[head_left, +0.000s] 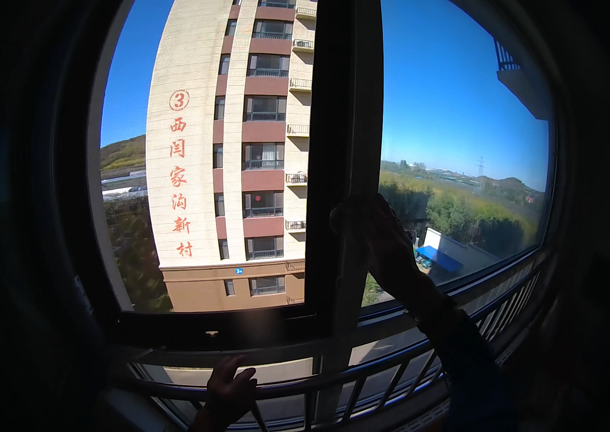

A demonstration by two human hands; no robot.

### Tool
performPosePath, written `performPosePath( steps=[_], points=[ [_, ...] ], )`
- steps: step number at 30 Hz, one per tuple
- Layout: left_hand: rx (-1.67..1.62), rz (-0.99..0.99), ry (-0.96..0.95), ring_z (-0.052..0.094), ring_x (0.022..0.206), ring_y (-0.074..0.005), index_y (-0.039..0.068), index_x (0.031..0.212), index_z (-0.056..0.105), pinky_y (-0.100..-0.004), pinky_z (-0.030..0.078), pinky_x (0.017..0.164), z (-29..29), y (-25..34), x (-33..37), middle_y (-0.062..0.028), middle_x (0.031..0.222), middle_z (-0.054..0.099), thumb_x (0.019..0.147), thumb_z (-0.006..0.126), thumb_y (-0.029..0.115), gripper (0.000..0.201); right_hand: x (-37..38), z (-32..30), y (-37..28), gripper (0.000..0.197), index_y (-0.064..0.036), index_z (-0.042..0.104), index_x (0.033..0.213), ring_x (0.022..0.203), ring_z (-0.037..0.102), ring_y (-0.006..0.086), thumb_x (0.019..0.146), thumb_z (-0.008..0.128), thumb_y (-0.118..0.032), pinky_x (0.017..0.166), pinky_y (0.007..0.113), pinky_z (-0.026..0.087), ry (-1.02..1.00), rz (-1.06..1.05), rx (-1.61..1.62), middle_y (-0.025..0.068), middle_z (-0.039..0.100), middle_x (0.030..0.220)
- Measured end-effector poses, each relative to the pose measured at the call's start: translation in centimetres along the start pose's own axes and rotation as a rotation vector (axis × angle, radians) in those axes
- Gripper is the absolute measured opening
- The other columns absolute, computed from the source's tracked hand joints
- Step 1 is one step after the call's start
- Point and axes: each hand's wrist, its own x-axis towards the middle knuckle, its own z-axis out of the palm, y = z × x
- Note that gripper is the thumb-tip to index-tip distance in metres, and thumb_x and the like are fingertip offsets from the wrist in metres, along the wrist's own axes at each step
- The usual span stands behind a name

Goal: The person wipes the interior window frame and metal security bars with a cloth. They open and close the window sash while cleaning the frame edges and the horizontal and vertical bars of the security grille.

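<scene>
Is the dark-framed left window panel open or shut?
Cannot tell: deep shadow where the left window panel borders the upright, near the right hand, could hide a gap.

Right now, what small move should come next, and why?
Probably a short slide of the right hand down the upright: it appears to be against that bar, which runs on below it, while the left hand is low at the rail. Anything in the right hand is too dark to tell.
</scene>
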Motion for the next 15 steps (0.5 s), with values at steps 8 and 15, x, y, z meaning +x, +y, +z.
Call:
performPosePath(
  steps=[8,15],
  points=[
    [0.022,-0.001,-0.053,0.066,0.116,-0.0440,0.006,0.109,0.072,-0.0533,0.057,0.097,0.0,-0.3,0.0,-0.0213,0.124,0.066,0.071,0.086,0.006,0.040,5.5,-0.1,2.6,0.044,-0.0058,0.056,0.148,0.127,0.063,0.0338,0.106,0.064,-0.014,0.108,0.043,0.052,0.126,-0.036,0.005,0.0162,0.063,0.138],
    [-0.053,-0.054,-0.006,0.068,0.112,-0.0438,0.003,0.105,0.073,-0.0511,0.060,0.091,-0.1,-0.2,-0.8,-0.0228,0.122,0.066,0.072,0.087,0.006,0.036,26.2,-4.6,8.8,0.037,-0.0078,0.062,0.140,0.110,0.073,0.0354,0.103,0.066,-0.008,0.092,0.043,0.061,0.351,-0.312,-0.371,0.0170,0.071,0.128]
  ],
)
